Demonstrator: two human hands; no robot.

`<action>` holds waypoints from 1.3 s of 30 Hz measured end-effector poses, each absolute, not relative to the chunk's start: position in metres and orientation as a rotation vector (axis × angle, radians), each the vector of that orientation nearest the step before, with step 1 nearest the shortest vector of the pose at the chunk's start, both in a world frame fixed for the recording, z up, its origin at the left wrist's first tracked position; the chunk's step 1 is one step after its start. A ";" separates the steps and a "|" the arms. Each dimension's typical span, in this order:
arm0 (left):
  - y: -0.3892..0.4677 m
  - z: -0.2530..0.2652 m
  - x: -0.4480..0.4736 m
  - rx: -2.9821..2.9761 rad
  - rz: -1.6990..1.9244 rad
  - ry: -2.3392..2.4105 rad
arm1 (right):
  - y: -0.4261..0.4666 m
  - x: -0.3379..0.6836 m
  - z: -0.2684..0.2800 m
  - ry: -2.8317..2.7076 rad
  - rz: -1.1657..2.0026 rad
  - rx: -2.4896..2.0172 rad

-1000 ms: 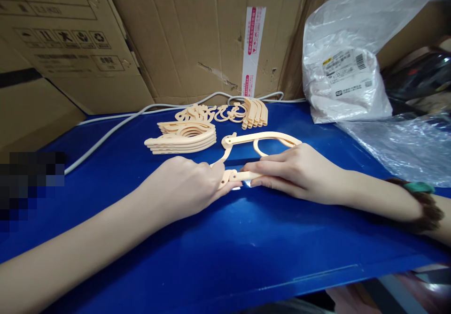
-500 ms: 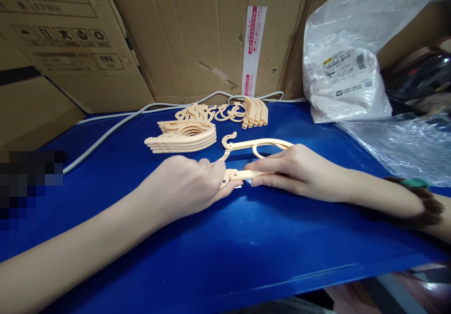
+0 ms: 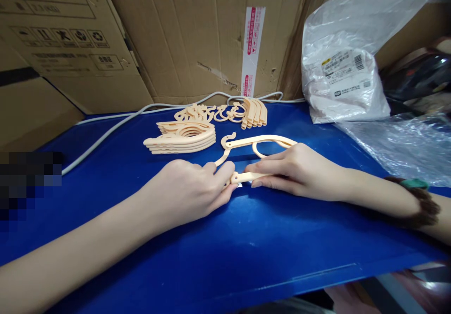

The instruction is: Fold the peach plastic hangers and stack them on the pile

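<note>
A cream plastic folding clothes hanger (image 3: pixel 244 177) is held in front of me over the blue table. My left hand (image 3: pixel 199 187) is closed, its thumb and fingers pinching the jointed end and covering most of that part. My right hand (image 3: pixel 296 171) grips the arm of the same piece between thumb and fingers. Just behind lies another hanger piece (image 3: pixel 253 140) with a hook at its left end; my right hand partly hides it. Whether the two pieces are joined I cannot tell. Beyond my left hand sits a stack of hanger arms (image 3: pixel 183 140).
Loose hooks (image 3: pixel 197 113) and a row of curved tubes (image 3: pixel 255 113) lie toward the back of the table (image 3: pixel 225 257). A white cable (image 3: pixel 102 140) runs behind them. Cardboard boxes (image 3: pixel 197 42) wall the rear, and a plastic bag (image 3: pixel 345 74) stands at the right.
My left fingers have shifted over the joint and cover more of it. The right hand has hardly moved and keeps its grip on the arm.
</note>
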State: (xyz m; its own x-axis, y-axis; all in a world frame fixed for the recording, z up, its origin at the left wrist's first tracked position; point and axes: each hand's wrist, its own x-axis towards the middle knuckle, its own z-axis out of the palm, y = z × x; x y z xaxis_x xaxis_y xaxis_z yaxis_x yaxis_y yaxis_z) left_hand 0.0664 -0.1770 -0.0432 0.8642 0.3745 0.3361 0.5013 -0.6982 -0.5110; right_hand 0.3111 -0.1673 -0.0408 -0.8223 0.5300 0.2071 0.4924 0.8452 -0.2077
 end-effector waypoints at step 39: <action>-0.174 -0.042 0.065 -2.781 -0.011 -0.883 | -0.174 0.308 -0.046 -2.738 0.099 -0.745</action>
